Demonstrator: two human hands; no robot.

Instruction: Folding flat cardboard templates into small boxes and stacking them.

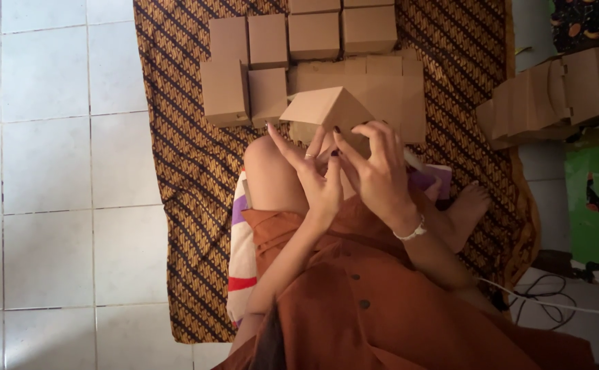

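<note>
I sit on a patterned brown cloth [196,178] on the floor. Both hands hold a partly folded brown cardboard box [325,109] above my knee. My left hand [313,179] has its fingers spread against the box's underside, with a ring on one finger. My right hand [376,168], with a white bracelet at the wrist, grips the box's lower right edge. The box's flaps form a peaked shape tilted toward me.
Several finished brown boxes [268,41] stand in rows on the cloth beyond the held box, beside a stack of flat blanks [395,89]. More flat cardboard [553,92] is piled at the right. White tiles [53,171] lie left; cables [553,301] at lower right.
</note>
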